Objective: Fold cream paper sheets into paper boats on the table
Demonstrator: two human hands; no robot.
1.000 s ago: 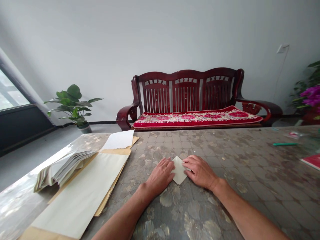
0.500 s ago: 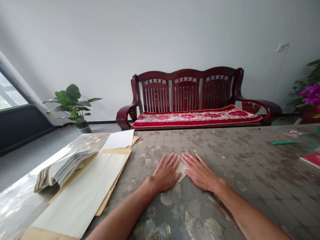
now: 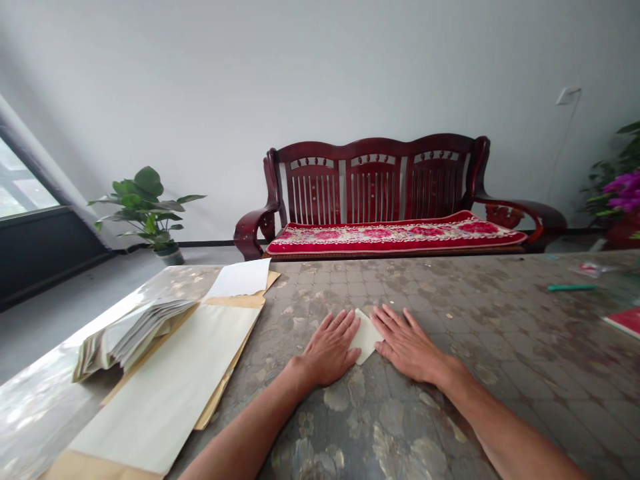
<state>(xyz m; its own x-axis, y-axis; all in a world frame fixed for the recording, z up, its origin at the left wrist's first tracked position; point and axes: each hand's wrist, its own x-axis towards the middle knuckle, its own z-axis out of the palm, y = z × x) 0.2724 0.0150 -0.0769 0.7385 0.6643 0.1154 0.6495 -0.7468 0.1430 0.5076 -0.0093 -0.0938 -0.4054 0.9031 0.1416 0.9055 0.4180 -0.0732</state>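
A small piece of pale paper (image 3: 365, 337) lies on the patterned tablecloth (image 3: 350, 437) between my two hands, its visible part pointed at top and bottom. My left hand (image 3: 331, 348) rests palm down over its left side, fingers stretched out and thumb toward the paper. Over the right edge, my right hand (image 3: 406, 343) lies flat with its fingers spread forward. Both palms hide the sides of the paper, so its full outline cannot be made out. Neither hand grips anything.
Large pale sheets (image 3: 175, 380) on brown paper and a thick stack of folded papers (image 3: 135, 333) lie left. A white sheet (image 3: 240, 277) sits behind them. To the right are a green pen (image 3: 571, 288) and a red booklet (image 3: 627, 321). Beyond the table stands a wooden bench (image 3: 375, 187).
My right hand has slid a little to the right, away from my left hand. More of the pale paper shows between them. The left hand has barely moved.
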